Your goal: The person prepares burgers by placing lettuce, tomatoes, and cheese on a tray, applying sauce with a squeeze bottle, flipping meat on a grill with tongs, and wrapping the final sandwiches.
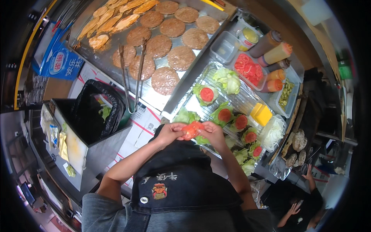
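Observation:
Between both hands, in front of the apron, are tomato slices (pixel 192 131). My left hand (pixel 171 133) pinches their left side and my right hand (pixel 212 132) their right side. Just beyond lies a foil-lined rack (pixel 200 76) with several lettuce pieces (pixel 226 79), some topped with a tomato slice (pixel 207 94). Yellow cheese slices (pixel 261 114) and shredded white onion (pixel 272 133) sit at its right. A clear tub of sliced tomatoes (pixel 251 69) stands at the far side.
A griddle (pixel 95 58) holds several meat patties (pixel 165 81) and chicken pieces (pixel 126 22); metal tongs (pixel 137 84) rest over its edge. A black-lined bin (pixel 98 107) stands left. Squeeze bottles (pixel 275 53) and a pickle tub (pixel 287 94) stand right. Buns (pixel 299 140) and another person (pixel 292 200) are lower right.

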